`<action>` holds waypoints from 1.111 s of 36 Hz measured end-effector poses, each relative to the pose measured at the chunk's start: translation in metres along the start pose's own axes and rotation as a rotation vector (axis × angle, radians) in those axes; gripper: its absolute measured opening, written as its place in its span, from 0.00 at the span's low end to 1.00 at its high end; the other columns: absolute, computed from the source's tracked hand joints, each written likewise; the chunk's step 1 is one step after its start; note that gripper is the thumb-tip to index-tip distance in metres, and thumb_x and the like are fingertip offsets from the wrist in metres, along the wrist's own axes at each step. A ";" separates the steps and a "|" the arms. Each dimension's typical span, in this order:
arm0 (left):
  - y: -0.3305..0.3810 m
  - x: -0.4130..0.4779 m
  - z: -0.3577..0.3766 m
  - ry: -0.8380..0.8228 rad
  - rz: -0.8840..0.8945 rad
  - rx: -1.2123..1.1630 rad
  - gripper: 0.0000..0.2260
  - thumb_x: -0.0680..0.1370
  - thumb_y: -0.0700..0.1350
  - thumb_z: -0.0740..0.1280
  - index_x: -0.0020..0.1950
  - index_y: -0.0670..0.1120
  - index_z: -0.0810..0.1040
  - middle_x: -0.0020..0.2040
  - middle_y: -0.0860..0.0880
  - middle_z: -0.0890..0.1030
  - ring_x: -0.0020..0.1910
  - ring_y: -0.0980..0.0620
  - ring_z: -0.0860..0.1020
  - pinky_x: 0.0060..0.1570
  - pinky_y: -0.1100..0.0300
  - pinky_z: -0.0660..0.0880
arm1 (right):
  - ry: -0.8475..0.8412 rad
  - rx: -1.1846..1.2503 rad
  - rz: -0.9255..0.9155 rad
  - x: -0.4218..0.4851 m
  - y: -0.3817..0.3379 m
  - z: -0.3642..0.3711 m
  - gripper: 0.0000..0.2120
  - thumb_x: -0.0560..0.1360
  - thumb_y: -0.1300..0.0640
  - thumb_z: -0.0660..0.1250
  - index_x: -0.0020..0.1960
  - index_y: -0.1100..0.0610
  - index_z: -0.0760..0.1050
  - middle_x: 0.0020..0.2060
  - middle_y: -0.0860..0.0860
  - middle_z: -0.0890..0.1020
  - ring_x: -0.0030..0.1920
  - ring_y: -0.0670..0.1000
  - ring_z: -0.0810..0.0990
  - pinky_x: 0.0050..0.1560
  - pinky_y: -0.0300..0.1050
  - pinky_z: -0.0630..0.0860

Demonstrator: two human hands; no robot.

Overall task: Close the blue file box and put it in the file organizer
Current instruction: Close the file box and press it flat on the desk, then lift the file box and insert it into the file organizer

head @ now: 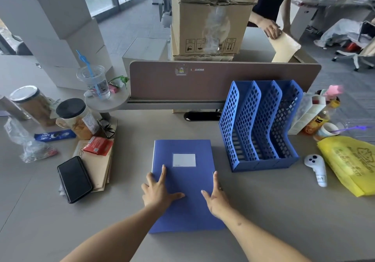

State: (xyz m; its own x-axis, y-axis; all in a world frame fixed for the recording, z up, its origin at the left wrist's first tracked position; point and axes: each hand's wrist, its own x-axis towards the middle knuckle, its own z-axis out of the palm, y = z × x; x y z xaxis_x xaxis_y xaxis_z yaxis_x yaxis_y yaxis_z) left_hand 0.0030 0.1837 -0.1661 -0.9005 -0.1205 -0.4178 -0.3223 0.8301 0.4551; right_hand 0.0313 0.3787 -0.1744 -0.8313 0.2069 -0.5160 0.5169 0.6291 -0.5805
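The blue file box (183, 182) lies flat and closed on the desk in front of me, its white label facing up. My left hand (159, 190) rests on its left part with fingers spread, palm down. My right hand (216, 196) is at its right edge, fingers apart, thumb on the lid and fingers along the side. The blue mesh file organizer (259, 125) stands upright to the right behind the box, its three slots showing nothing inside.
Left of the box lie a black phone (74, 179), notebooks (99, 166) with a red packet, jars and a plastic cup. A white controller (317, 168) and a yellow bag (351, 164) sit right of the organizer. A brown partition (203, 83) backs the desk; another person's hand holds paper beyond it.
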 end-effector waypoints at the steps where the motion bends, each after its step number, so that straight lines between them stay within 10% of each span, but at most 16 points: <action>1: -0.001 0.001 0.000 -0.011 0.002 -0.038 0.54 0.60 0.67 0.75 0.76 0.66 0.45 0.72 0.49 0.53 0.65 0.41 0.60 0.58 0.47 0.72 | -0.005 0.076 0.014 0.001 -0.001 0.000 0.36 0.80 0.49 0.57 0.76 0.45 0.35 0.77 0.54 0.57 0.69 0.57 0.70 0.64 0.47 0.70; 12: 0.007 0.007 -0.028 0.090 0.114 -0.264 0.53 0.61 0.62 0.79 0.77 0.64 0.50 0.74 0.47 0.52 0.69 0.40 0.57 0.66 0.46 0.66 | 0.152 0.412 -0.117 -0.010 -0.036 -0.014 0.30 0.79 0.65 0.56 0.77 0.50 0.49 0.77 0.51 0.55 0.75 0.50 0.58 0.66 0.36 0.55; 22: 0.076 0.016 -0.104 0.277 0.523 -0.529 0.54 0.58 0.59 0.81 0.77 0.63 0.53 0.71 0.48 0.56 0.71 0.48 0.58 0.72 0.49 0.58 | 0.329 0.534 -0.336 -0.041 -0.102 -0.148 0.43 0.69 0.42 0.70 0.76 0.43 0.49 0.60 0.50 0.74 0.58 0.47 0.76 0.63 0.48 0.73; 29: 0.124 0.001 -0.105 0.106 0.670 -0.602 0.55 0.58 0.57 0.82 0.75 0.70 0.49 0.73 0.52 0.55 0.73 0.50 0.58 0.69 0.49 0.63 | 0.210 0.271 -0.346 -0.095 -0.102 -0.235 0.20 0.72 0.43 0.67 0.62 0.45 0.69 0.52 0.43 0.80 0.47 0.40 0.79 0.44 0.37 0.73; 40: 0.217 -0.021 -0.075 -0.140 0.774 -0.553 0.59 0.58 0.67 0.77 0.79 0.57 0.44 0.79 0.56 0.53 0.77 0.55 0.54 0.70 0.57 0.59 | 0.565 -0.019 -0.158 -0.133 -0.073 -0.282 0.27 0.60 0.34 0.67 0.51 0.48 0.69 0.47 0.46 0.82 0.48 0.54 0.81 0.51 0.54 0.78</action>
State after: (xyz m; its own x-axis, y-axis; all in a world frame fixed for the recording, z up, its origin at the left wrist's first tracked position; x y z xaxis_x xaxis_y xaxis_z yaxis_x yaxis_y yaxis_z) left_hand -0.0697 0.3256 0.0005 -0.8899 0.4490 0.0806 0.2228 0.2735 0.9357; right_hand 0.0467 0.5170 0.1145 -0.8808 0.4735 -0.0057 0.3786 0.6967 -0.6093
